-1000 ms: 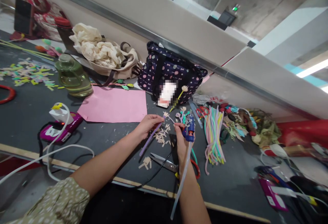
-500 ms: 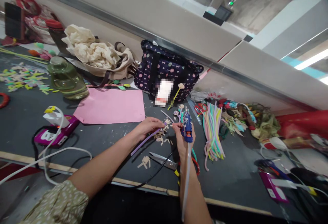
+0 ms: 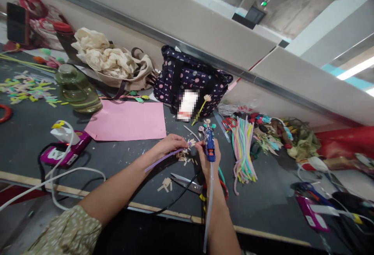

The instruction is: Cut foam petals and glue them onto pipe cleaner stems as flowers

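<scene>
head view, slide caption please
Left hand holding a purple stem, right hand holding a blue glue gun, over a dark worktable.

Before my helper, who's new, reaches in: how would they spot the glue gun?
Find the dark patterned bag near mid-picture. Below it in view, the right hand holds the blue glue gun. Unlike its neighbours, it trails a long, translucent stick from its rear.

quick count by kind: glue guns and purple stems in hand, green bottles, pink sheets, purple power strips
Glue gun in the right hand: 1
Purple stem in the left hand: 1
Green bottle: 1
Pink sheet: 1
Purple power strips: 2
Total: 6
</scene>
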`<state>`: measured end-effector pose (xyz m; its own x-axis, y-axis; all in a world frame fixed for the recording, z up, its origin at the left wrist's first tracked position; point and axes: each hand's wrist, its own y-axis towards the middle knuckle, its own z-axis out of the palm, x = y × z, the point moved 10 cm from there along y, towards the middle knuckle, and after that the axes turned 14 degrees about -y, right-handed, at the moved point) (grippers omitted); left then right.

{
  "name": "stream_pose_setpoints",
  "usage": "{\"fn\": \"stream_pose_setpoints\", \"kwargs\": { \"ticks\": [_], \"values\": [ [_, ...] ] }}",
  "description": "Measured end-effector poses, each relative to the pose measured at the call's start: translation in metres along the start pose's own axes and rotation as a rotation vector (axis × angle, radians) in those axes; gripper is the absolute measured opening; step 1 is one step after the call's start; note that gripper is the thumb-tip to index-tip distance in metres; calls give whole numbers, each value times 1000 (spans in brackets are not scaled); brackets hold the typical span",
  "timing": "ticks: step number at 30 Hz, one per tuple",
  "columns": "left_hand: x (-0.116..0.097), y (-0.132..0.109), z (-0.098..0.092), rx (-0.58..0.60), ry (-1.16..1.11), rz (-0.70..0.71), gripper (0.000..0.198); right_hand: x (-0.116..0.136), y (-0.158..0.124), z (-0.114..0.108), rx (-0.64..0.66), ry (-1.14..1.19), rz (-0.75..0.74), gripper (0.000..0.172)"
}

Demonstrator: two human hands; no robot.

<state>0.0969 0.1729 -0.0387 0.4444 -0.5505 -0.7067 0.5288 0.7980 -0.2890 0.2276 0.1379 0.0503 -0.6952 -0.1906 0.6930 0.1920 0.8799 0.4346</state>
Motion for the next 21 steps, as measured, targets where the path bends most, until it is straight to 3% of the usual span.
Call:
{"fn": "stream_pose_setpoints", "kwargs": {
  "ticks": [21],
  "values": [
    [-7,-2,5,29,169,17,19,-5,-4,10,78,-82,-56,17]
  ]
}}
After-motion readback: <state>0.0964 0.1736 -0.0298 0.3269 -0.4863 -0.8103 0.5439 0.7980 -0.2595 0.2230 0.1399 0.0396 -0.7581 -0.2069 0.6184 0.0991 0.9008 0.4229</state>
